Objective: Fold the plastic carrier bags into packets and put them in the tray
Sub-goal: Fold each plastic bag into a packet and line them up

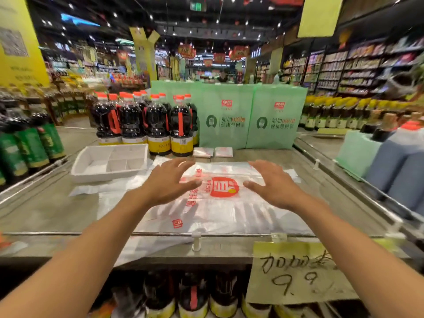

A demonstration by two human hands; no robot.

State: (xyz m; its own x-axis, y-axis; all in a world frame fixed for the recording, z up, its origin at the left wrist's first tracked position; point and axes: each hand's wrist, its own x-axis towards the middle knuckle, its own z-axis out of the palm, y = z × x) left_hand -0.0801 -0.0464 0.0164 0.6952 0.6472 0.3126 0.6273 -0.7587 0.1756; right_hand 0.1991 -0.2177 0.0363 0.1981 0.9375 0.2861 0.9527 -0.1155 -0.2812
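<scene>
A clear plastic carrier bag with a red logo lies spread flat on the shelf top, its near end hanging over the front rail. My left hand and my right hand hover over its far half with fingers spread, on either side of the logo, holding nothing. A white divided tray stands at the left, with nothing in it. Two folded bag packets lie behind the bag, in front of the green bags. More plastic bags lie under the spread one at the left.
Dark sauce bottles with orange caps stand behind the tray. Two green shopping bags stand upright at the back. A metal rail runs along the front edge, a handwritten price sign hangs below it. More bottles line both sides.
</scene>
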